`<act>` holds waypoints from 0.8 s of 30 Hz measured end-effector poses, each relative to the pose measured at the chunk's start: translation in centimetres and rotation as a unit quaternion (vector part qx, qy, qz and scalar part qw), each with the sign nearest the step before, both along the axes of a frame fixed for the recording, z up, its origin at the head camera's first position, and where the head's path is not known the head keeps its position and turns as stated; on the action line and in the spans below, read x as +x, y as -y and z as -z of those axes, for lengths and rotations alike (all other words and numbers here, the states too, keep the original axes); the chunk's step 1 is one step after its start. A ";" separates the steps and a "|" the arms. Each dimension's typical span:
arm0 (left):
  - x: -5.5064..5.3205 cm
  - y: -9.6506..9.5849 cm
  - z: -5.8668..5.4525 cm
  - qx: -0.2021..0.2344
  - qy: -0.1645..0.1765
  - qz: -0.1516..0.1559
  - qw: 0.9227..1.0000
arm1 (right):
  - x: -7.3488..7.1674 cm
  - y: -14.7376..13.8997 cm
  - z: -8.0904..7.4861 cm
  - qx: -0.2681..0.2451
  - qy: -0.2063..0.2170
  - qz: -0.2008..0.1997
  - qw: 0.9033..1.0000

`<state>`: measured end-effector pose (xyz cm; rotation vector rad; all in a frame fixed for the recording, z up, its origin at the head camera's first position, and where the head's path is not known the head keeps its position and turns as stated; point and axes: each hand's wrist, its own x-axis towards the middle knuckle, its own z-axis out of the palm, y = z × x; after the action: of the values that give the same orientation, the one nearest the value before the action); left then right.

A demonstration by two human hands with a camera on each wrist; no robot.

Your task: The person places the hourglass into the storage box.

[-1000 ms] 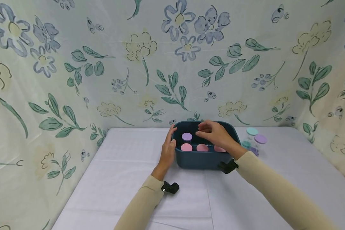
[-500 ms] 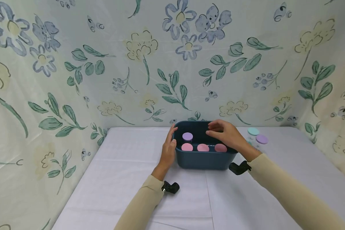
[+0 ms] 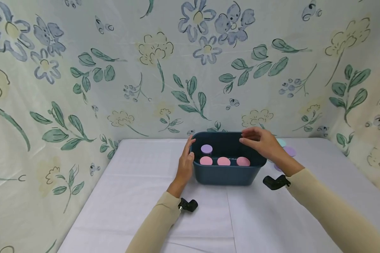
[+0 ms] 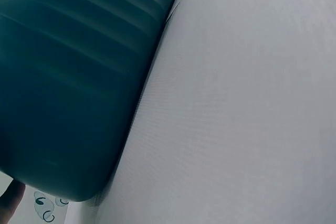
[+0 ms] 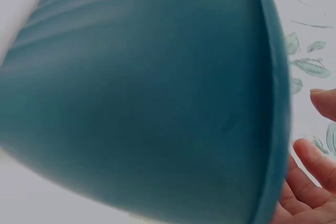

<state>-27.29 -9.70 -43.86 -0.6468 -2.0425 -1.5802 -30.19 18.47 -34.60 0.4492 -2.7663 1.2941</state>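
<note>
A dark blue-green plastic bin stands on the white-covered table. My left hand holds its left end, fingertips bent over the rim and thumb at the near corner. Inside the bin, three pink-lidded jars line the near wall, with a purple-lidded jar behind the leftmost one. Over the right end hovers my right hand, its thumb and fingers spread apart with nothing between them. The right wrist view shows the bin's outer wall and the fingers beyond its rim.
Right of the bin, partly hidden behind the right hand and forearm, are jars with a turquoise lid and a purple lid. A floral cloth hangs behind and beside the table.
My right hand has moved right and slightly up, from over the middle of the bin to its right end, uncovering the rightmost pink lid. The left hand has stayed on the bin.
</note>
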 end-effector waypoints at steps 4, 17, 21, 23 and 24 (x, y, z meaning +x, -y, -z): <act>0.0 0.0 -0.1 -0.002 -0.001 -0.002 1.000 | 0.1 -1.0 -0.5 -0.005 -0.005 0.008 1.000; 0.1 0.0 0.2 -0.007 0.007 -0.009 1.000 | 0.1 -3.9 -0.8 0.011 -0.018 0.041 0.999; 0.1 0.1 0.2 -0.001 0.003 -0.007 1.000 | -0.1 -4.4 -0.7 0.017 -0.021 0.050 0.998; 0.1 0.1 0.2 0.000 0.004 -0.004 1.000 | -0.2 -4.7 -0.7 0.018 -0.022 0.055 0.998; 0.1 0.1 0.2 0.001 0.004 -0.002 1.000 | -0.2 -4.8 -0.7 0.019 -0.023 0.058 0.998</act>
<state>-27.23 -9.75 -44.01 -0.6352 -2.0472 -1.5842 -30.42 23.27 -33.91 0.3109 -2.7389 1.1928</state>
